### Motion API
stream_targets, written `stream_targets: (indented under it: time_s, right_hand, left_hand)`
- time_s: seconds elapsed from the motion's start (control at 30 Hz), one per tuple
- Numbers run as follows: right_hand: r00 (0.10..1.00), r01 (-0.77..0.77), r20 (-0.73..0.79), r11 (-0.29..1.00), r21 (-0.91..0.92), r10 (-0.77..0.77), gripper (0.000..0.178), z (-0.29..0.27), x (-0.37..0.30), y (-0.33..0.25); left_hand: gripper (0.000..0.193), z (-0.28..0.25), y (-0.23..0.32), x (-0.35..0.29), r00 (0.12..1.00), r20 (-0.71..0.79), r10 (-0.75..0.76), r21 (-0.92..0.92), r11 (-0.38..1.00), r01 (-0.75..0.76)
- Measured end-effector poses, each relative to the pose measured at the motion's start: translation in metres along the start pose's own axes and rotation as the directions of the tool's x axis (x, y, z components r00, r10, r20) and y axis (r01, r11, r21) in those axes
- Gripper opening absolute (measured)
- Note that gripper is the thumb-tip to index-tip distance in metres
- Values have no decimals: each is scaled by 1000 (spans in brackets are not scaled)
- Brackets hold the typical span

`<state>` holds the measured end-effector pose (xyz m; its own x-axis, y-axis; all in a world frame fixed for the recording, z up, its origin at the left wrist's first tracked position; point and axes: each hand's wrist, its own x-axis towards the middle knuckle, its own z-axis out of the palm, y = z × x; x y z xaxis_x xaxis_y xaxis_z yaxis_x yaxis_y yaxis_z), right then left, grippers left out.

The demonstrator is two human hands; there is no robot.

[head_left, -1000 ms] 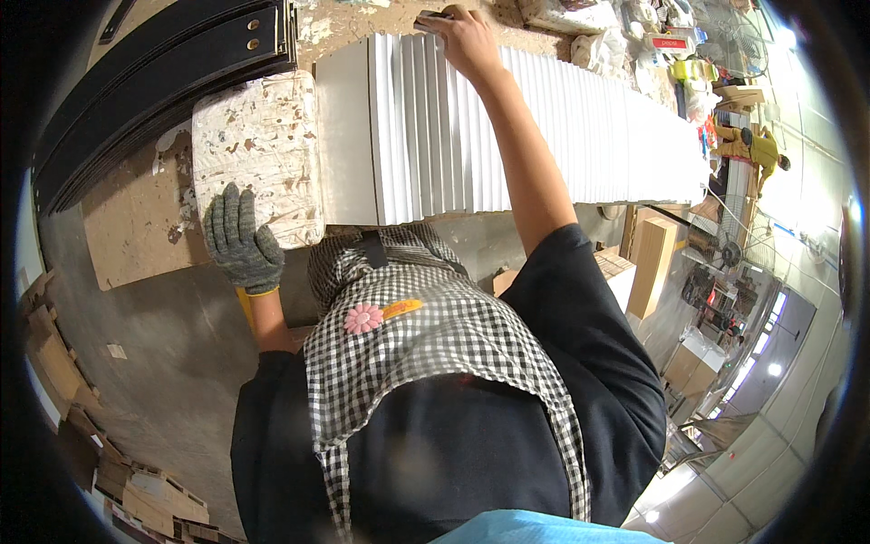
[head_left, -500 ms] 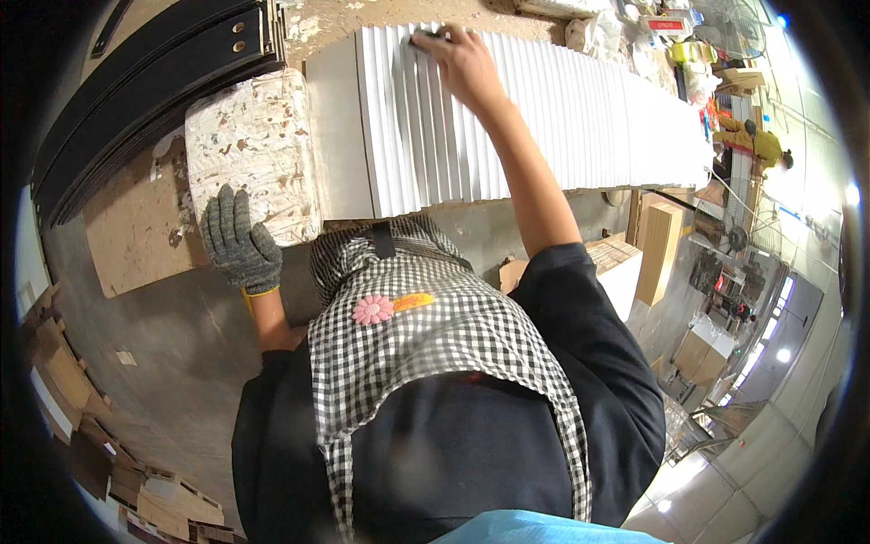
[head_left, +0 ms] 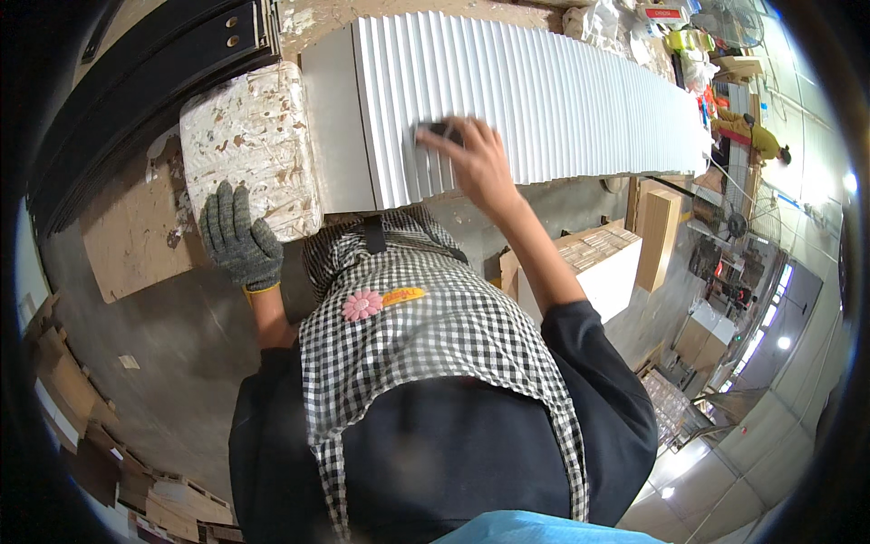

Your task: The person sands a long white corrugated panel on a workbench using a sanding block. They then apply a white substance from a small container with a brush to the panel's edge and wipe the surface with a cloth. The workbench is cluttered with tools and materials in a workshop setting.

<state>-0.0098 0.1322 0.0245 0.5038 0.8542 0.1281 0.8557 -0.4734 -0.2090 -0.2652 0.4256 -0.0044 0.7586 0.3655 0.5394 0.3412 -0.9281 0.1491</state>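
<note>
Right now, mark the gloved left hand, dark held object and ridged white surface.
Gloved left hand (head_left: 243, 238): head view, glove's back.
Dark held object (head_left: 445, 131): head view, visible side.
Ridged white surface (head_left: 553, 102): head view, middle ridges.

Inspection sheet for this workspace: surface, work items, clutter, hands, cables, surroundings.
Surface: brown bench top, marked with pale patches.
Work items: ridged white strips in a long row; small dark block over them; stained whitish block to the left.
Clutter: pale plastic bags beyond the strips.
Hands: bare right hand grips the dark block, slightly blurred; gloved left hand is open at the stained block's near-left corner.
Cables: thin pale line at right, possibly a cord.
Surroundings: another person, black panels, cartons.
</note>
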Motion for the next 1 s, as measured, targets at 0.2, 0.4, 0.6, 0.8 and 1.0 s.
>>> stream_targets:
  time_s: [0.2, 0.4, 0.6, 0.8, 1.0]
  right_hand:
    - [968, -58, -252, 976, -210, 4, 54, 51, 145, 69]
    - [999, -5, -50, 992, -129, -1, 57, 39, 91, 25]
    - [960, 74, 265, 995, 62, -88, 63, -30, -62, -49]
    - [986, -24, 166, 997, 71, 12, 66, -22, -50, -44]
    - [977, -38, -213, 989, -144, 7, 69, 60, 112, 35]
  left_hand:
    - [46, 4, -3, 1, 1000, 5, -2, 5, 1000, 2]
    - [46, 5, -2, -2, 1000, -4, -16, 4, 1000, 16]
    - [46, 4, -3, -6, 1000, 9, -12, 6, 1000, 12]
    - [45, 2, 0, -2, 1000, 5, -6, 11, 1000, 6]
    - [45, 7, -4, 0, 1000, 24, -2, 9, 1000, 1]
